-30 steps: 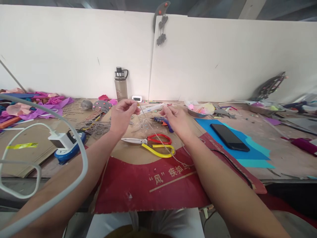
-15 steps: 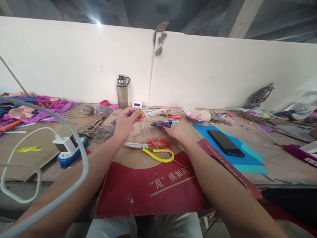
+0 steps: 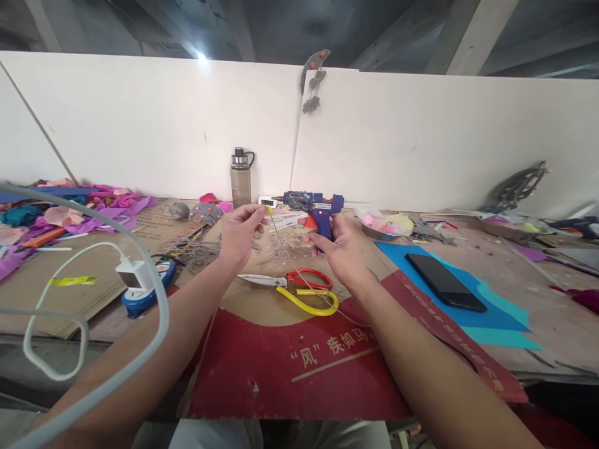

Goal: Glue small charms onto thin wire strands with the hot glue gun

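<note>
My right hand (image 3: 339,249) is wrapped round the grip of a blue hot glue gun (image 3: 322,215) with an orange trigger. The gun is lifted above the board, its nozzle pointing left toward my other hand. My left hand (image 3: 239,234) pinches the end of a thin grey cord (image 3: 279,234) that has a small yellow piece (image 3: 269,211) at the fingertips. From there the cord hangs down toward scissors (image 3: 299,290) with one red and one yellow handle, lying below and between my hands.
A cardboard sheet (image 3: 299,386) covers the work spot. Tangled grey cord (image 3: 196,251), a blue power strip (image 3: 148,293) and a white cable (image 3: 163,312) are at left. A bottle (image 3: 240,181) stands behind. At right lie a phone (image 3: 444,282) on blue sheets and a bowl (image 3: 384,232).
My right hand has picked the glue gun up off the board and raised it upright near my left hand. The left hand keeps its pinch. The view has shifted slightly.
</note>
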Demonstrator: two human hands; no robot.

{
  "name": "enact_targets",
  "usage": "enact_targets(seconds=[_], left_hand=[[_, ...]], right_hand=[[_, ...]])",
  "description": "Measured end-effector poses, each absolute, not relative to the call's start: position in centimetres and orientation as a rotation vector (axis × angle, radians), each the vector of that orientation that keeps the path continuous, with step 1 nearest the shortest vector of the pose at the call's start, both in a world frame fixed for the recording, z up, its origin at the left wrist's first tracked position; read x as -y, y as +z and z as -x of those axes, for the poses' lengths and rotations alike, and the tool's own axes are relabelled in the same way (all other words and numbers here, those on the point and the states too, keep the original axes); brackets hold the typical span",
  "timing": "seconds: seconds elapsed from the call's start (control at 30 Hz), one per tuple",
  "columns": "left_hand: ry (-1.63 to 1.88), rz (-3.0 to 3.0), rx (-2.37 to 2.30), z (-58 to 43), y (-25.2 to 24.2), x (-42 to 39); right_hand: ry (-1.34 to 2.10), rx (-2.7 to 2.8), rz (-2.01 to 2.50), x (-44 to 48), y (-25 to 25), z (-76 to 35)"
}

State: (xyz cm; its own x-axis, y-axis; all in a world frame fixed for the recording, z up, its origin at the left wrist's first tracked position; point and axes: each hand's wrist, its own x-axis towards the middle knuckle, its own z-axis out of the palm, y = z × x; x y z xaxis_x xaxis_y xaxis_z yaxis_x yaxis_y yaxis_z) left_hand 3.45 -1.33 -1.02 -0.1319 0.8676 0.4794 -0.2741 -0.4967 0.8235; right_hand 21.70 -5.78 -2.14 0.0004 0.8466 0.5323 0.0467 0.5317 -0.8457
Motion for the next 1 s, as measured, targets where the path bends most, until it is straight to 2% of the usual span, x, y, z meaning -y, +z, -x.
enact_targets(seconds=[0.37,1.0], left_hand=[[1.761,-1.238,-0.683,-3.42,-0.73,1.43],[1.771,-1.23,-0.627,-3.63,-0.79,1.48]], right_hand=[[0.31,1.637,0.857,6.09,-2.62,-21.91],[0.218,1.701,0.902,6.65,-2.62,-21.65]])
